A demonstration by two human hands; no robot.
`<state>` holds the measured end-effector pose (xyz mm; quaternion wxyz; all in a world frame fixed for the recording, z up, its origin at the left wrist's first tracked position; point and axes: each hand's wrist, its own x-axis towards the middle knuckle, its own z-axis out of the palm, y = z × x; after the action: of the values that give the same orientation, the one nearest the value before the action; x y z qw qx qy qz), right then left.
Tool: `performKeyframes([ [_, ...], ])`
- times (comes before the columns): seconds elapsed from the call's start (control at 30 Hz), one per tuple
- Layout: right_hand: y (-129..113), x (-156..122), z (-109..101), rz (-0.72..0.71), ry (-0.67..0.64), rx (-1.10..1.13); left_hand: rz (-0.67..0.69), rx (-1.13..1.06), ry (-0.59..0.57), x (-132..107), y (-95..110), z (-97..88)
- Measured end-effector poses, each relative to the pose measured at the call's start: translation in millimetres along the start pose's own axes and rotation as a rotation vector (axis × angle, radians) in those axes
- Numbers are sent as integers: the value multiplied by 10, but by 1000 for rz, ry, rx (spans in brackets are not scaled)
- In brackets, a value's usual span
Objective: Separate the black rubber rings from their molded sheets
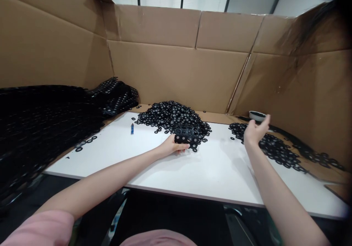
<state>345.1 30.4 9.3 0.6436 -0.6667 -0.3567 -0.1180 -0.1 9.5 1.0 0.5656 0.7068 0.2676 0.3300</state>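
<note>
My left hand [173, 146] rests at the near edge of a heap of black rubber rings [173, 116], its fingers curled around a clump of joined black rings [183, 134]. The clump's underside is partly hidden by my fingers. My right hand [256, 129] is raised above the white table [220, 172], fingers loosely curled, with nothing visible in them. It is close to a small white bowl [257, 115] filled with black pieces. Just below it spreads a second patch of black rings [277, 150].
A large mass of black perforated rubber sheet [55, 121] fills the left side, partly over the table edge. A small blue object [132, 129] stands on the table. Cardboard walls [178, 73] surround the back and sides.
</note>
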Motion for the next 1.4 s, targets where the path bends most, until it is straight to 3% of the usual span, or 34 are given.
performKeyframes([
  [0.1, -350, -279, 44, -126, -113, 106, -10, 7, -3, -1, 2, 0],
  [0.2, -781, -719, 33, -542, -366, 335, -24, 24, 1, -4, -6, 1],
  [0.27, -1029, -1014, 3, -735, -530, 398, -29, 32, -2, -10, -12, 3],
  [0.4, -1229, -1353, -18, -941, -698, 449, 12, 60, -18, -19, -14, 10],
  [0.67, -966, -1205, 29, -881, -639, 459, -44, 39, -22, -12, 1, 12],
  [1.13, -1025, -1243, 22, -879, -673, 456, -34, 63, -28, -5, -23, -3],
  [1.23, -1144, -1089, -150, -878, -629, 438, -35, 69, -24, -13, -16, 0],
  [1.3, -1200, -897, -394, -861, -659, 389, -39, 64, -29, -17, -10, 6],
  [1.4, -1060, -553, -890, -838, -920, 115, -48, 55, -40, -16, 2, 21],
])
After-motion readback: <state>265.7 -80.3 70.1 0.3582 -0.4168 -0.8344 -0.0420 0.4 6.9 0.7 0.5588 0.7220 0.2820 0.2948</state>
